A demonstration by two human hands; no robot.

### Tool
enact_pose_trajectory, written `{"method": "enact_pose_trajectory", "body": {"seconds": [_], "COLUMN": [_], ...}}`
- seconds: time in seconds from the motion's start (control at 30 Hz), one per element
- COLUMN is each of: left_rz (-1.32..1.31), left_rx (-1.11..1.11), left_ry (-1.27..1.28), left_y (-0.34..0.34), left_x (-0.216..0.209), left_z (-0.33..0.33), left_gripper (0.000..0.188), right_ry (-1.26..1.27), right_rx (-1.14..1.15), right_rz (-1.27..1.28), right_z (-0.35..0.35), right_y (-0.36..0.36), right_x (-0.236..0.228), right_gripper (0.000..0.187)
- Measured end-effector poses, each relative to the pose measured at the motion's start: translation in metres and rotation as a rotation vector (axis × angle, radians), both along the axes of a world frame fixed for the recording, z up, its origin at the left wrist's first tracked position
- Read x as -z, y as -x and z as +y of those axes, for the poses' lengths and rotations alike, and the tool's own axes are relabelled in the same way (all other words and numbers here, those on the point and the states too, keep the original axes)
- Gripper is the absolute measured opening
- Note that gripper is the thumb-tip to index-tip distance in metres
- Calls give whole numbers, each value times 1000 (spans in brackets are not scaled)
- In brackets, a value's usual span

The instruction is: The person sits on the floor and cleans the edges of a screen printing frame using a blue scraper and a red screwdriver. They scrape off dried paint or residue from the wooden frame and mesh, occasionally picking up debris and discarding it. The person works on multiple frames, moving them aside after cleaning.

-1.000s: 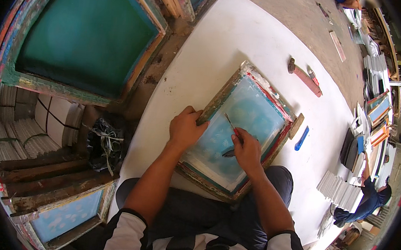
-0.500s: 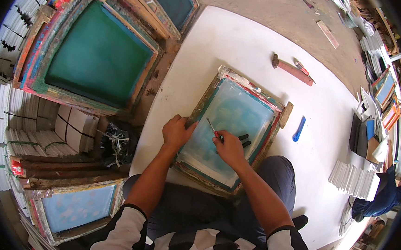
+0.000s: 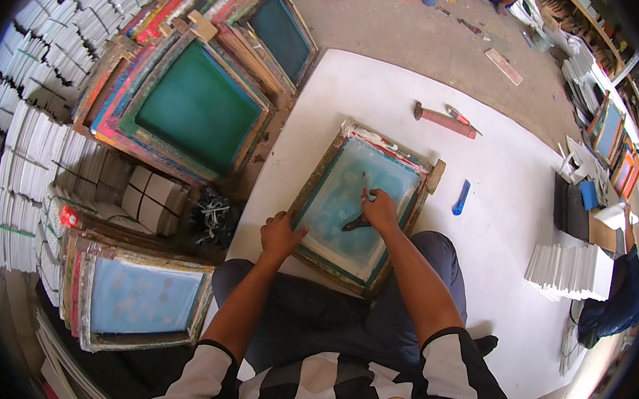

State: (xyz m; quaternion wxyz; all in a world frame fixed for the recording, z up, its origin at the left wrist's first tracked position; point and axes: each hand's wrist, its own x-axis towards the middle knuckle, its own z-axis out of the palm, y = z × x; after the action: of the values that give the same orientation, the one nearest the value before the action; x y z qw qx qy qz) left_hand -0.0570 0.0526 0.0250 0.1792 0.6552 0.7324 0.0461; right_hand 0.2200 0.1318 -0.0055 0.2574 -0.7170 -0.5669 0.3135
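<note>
A screen-printing frame with pale blue mesh and worn wooden edges leans against my legs on the white board. My left hand is closed over its left edge, thumb on the inner side. Over the mesh, my right hand grips a screwdriver with a red handle, its shaft pointing away from me. Below those fingers shows a dark tool like pliers; whether it is held or lies on the mesh I cannot tell.
On the white board lie a hammer, a red-handled tool and a blue cutter. Stacked screen frames and white bundles stand left. A paper stack and another person's sleeve are right.
The view has tilted farther out. My left hand sits lower along the frame's left edge. The screwdriver has swung from pointing up-left to nearly straight away, and the dark tool shows on the hand's other side.
</note>
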Motion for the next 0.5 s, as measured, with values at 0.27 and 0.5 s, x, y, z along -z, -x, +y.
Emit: {"method": "enact_pose_trajectory", "body": {"seconds": [0.27,0.5], "left_rz": [-327,-713], "left_rx": [91,259], "left_ry": [-260,-163], "left_y": [-37,-96], "left_x": [-50,-162], "left_z": [-46,-100], "left_gripper": [54,50], "right_ry": [-392,-1168], "right_rx": [-180,-542], "right_rz": [418,174], "right_z": [-75,-186], "right_y": [-8,-97], "right_x": [-250,-491], "right_gripper": [19,82]}}
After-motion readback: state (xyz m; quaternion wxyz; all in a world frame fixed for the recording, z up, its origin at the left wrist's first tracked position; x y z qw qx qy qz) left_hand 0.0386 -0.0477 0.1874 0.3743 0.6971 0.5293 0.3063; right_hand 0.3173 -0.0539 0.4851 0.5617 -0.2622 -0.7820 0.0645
